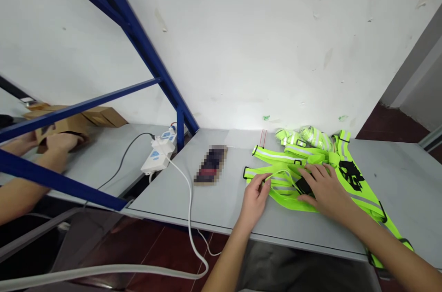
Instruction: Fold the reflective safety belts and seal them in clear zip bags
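A neon yellow-green reflective vest point(290, 202) with silver stripes and black buckles lies partly folded on the grey table. My left hand point(254, 197) pinches a thin green edge of it between thumb and fingers, at its left side. Over the middle of the vest rests my right hand point(324, 190), fingers spread, touching the fabric beside a black piece point(303, 186) that it partly covers. A black printed patch point(351, 175) shows to the right of that hand. Straps trail toward the table's front right edge.
Bundled reflective straps point(316, 137) lie by the wall. Left of the vest is a blurred phone-like object point(210, 165). A white power strip point(157, 156) with a cable point(189, 204) sits near a blue metal frame point(138, 38). Beyond it, another person's hands point(64, 141) hold a cardboard box point(74, 126).
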`<state>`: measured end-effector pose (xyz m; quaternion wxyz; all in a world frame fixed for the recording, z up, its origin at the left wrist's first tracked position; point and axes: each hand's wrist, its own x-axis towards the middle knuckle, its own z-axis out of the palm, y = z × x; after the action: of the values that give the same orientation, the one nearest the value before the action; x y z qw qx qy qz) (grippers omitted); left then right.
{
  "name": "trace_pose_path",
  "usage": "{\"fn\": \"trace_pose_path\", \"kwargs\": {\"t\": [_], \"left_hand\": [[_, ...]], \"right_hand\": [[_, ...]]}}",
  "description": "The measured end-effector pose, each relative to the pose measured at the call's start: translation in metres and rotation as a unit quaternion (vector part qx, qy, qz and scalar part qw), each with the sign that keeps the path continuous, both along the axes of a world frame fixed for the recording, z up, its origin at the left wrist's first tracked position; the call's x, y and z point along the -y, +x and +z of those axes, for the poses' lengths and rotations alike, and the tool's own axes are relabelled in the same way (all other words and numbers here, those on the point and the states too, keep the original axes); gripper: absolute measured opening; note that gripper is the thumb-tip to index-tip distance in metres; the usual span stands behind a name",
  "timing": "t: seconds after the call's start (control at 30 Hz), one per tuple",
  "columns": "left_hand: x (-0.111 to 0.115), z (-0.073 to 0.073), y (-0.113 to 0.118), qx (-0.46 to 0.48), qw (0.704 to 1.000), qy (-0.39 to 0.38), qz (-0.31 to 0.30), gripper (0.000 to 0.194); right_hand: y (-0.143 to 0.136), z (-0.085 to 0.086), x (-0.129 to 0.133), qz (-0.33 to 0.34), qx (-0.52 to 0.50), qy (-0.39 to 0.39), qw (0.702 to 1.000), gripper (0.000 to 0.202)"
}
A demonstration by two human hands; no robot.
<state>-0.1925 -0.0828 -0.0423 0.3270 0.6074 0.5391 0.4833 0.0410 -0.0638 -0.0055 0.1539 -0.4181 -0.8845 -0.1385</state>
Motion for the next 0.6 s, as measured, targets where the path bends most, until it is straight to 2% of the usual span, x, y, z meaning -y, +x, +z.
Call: {"fn": "trace_pose_path", "kwargs": {"t": [0.17,0.3,0.4,0.6], "left_hand": [[-0.002,0.002,-0.002,-0.027,0.999,0.028,0.002,0.028],[-0.002,0.007,-0.005,-0.054,0.998,0.04,0.0,0.029],[-0.002,0.011,-0.009,-0.076,0.996,0.052,0.018,0.03],[0.001,0.015,-0.01,-0.123,0.988,0.089,0.016,0.031]], "right_hand": [[0.023,-0.016,-0.004,-0.004,0.039,0.001,0.999,0.025],[0.032,-0.014,-0.01,0.035,0.054,0.014,0.998,0.038],[0.041,-0.01,-0.015,0.041,0.006,0.037,0.998,0.037],[0.052,-0.001,-0.022,-0.007,-0.106,0.051,0.993,0.021]]}}
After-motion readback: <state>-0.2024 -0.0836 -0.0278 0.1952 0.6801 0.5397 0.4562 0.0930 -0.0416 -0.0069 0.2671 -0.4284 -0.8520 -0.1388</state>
